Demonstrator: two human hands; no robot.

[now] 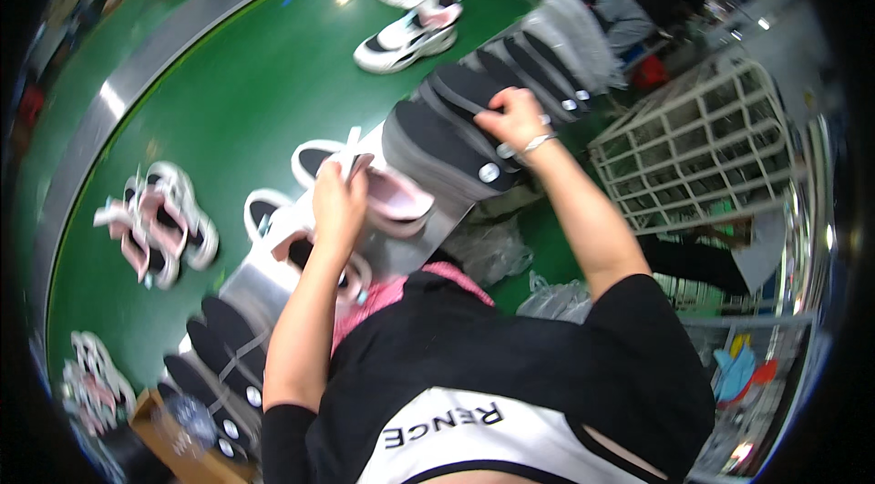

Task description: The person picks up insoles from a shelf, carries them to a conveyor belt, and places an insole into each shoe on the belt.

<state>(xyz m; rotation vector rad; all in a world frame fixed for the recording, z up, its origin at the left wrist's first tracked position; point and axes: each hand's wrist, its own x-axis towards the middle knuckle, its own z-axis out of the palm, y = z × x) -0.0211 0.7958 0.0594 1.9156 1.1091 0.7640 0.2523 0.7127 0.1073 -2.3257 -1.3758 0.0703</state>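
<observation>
Your left hand [341, 203] pinches a shoe [399, 196] beside the insoles [427, 136], likely steadying it; right hand [517, 121] over them, grip unclear.

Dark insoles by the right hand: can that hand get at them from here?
Very likely yes: the right hand is right at the dark insoles, and nothing shows in the way. Whether it touches one is hard to tell.

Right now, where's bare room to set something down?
Biggest bare patch: the glossy green work surface between the mid-left white-and-pink sneaker pair, the similar upper pair and the curved silver rail. Crowded: the silver ledge, with white-and-pink sneakers at the left hand and black insoles at the right hand.
</observation>
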